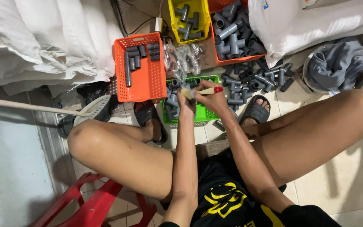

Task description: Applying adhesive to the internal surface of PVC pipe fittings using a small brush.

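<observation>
White sacks (43,38) filled the back of the scene, and a grey cloth (341,65) lay in a tub at the right. The person sat low over a tiled floor (349,180), knees spread, with a red stool (93,206) by the left leg.

Ahead stood four baskets. The far orange basket (215,56) was heaped with grey tees and elbows, and more loose fittings (253,77) were spilled on the floor in front of it, so much stock seemed left to handle. The near orange basket (145,73) held only a few short pipe pieces (137,61) in neat rows. The yellow basket (198,25) held a handful of tees. The green basket (206,113), directly under the hands, held several fittings, though whether those were finished ones could not be told. The work looked well short of its end.

Clear bags (185,59) of small parts lay between the baskets.

The left hand (185,105) was clamped around a grey fitting (186,89), held just above the green basket. The right hand (211,98) pinched a brush (204,91) with a pale handle and red end, its bristles touching the fitting.
</observation>
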